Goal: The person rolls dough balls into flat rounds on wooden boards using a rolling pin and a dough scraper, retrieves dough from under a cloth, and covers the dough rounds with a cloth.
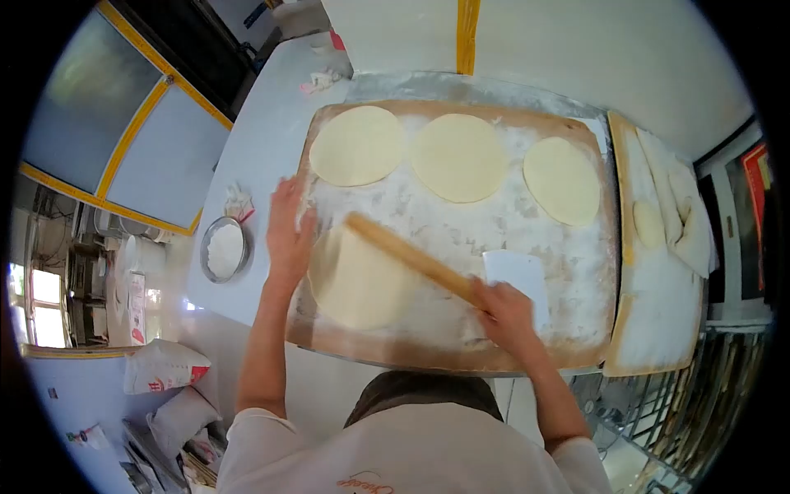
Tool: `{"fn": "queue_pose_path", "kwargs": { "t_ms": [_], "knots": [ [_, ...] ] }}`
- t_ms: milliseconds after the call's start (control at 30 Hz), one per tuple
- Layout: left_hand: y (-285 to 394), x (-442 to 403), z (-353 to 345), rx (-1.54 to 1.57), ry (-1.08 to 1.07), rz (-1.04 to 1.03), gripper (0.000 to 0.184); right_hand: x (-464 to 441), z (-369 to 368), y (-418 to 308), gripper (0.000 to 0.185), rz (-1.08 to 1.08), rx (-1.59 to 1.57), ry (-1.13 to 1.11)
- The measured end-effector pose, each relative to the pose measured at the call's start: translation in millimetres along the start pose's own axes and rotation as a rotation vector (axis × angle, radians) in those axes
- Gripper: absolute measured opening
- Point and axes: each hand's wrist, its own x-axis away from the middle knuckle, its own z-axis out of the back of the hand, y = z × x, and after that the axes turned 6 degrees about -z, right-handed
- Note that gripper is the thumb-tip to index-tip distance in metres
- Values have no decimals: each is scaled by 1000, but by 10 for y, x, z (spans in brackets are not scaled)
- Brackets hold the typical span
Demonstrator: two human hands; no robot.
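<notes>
My right hand is closed around one end of a wooden rolling pin. The pin slants up to the left, its far end over the upper edge of a flat dough round; whether it touches the dough I cannot tell. Beside the board's left edge is my left hand, somewhat blurred, with thumb and fingers apart and nothing in it. Three more rolled-out rounds, a left one, a middle one and a right one, lie along the back of the floured board. A white flat scraper rests behind my right hand.
To the left, a metal bowl of white powder stands on the pale table, near a crumpled plastic bag. On the right, a second floured board holds a small dough piece and a folded cloth. A wall rises behind.
</notes>
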Motion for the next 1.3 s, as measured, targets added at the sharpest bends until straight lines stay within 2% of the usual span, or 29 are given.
{"fn": "queue_pose_path", "kwargs": {
  "t_ms": [67, 133, 233, 300, 367, 433, 533, 633, 667, 700, 800, 933, 1033, 1067, 1133, 1233, 1300],
  "knots": [
    [-21, -122, -195, 20, -150, -81, 51, -348, -479, -234, 54, 46, 139, -46],
    [-83, -205, -615, -300, -337, -208, 58, -547, -875, -297, 55, 38, 245, 6],
    [-340, 219, -977, -283, -493, -194, 68, -478, -988, -382, 58, 50, 310, -4],
    [-373, 659, -715, -249, -581, -222, 74, -142, -1043, -421, 58, 35, 304, -79],
    [-226, 1242, -238, -265, -762, -171, 78, 170, -1108, -509, 57, 46, 285, -138],
    [-156, 1721, 117, -246, -818, -109, 80, 367, -1153, -697, 56, 59, 247, -164],
    [-139, 1570, 109, -224, -748, -128, 80, 374, -1243, -698, 55, -51, 105, -252],
    [-278, 908, -451, -244, -619, -301, 73, 155, -1202, -474, 54, -78, 259, -144],
    [-284, 613, -671, -301, -598, -362, 70, 16, -1133, -424, 54, -68, 284, -25],
    [-287, 333, -887, -283, -535, -354, 68, -133, -1056, -380, 54, -56, 312, 94],
    [-319, -250, -1355, -280, -336, -345, 65, -391, -919, -364, 50, -157, 341, 90],
    [-354, 172, -1085, -293, -479, -351, 64, -89, -1055, -415, 51, -121, 332, -25],
    [-383, 1412, -330, -153, -640, -311, 72, 461, -1170, -659, 41, -111, 206, -174],
    [-325, 1754, -64, -217, -780, -230, 72, 586, -1149, -824, 35, -109, 165, -220],
    [-247, 2184, 294, -207, -812, -167, 72, 749, -1237, -1085, 33, 98, 268, -112],
    [-50, 2136, 513, -218, -839, -132, 70, 763, -1494, -1120, 27, 155, 123, -58],
    [-53, 2047, 445, -215, -744, -198, 68, 753, -1422, -1010, 28, 132, 38, -77]
  ]
}}
